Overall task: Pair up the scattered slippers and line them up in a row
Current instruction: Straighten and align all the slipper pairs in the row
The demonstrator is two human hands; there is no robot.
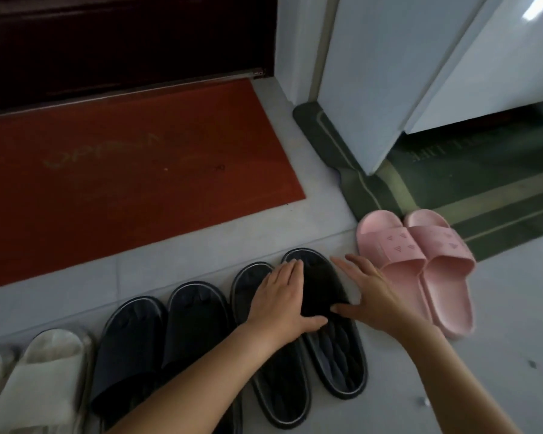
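Black rubber slide slipper with ribbed footbed point(329, 333) lies on the pale grey tiled floor point(499, 355), toe pointing away toward the doormat; both hands are on its strap area. Left hand point(282, 296) flat, fingers together, palm pressed along the strap's left side, thumb reaching across under the strap edge; it overlaps the gap to the matching black slipper point(261, 349) lying just beside on the left, parallel. Right hand point(369, 296) fingers spread, laid against the strap's right side, thumb pointing inward toward the left thumb; the two thumbs nearly meet; neither hand is closed around anything.

Further left, a second pair of dark slippers with plain wide straps point(163, 349), side by side, touching or nearly so; beyond them, at the lower left edge, a pair of off-white slides point(41, 380), blurred, the far one partly cut off. All lie roughly in one row, toes toward the mat.

To the right, a pair of pink plastic slides with small triangle marks on the straps point(420, 261), touching each other, set just beside the right hand and slightly farther forward, angled a little.

Beyond the row: red rectangular doormat with faint lettering point(132, 170) before a dark door point(123, 42); dark green striped mat point(452, 189) under a white panel point(373, 89).
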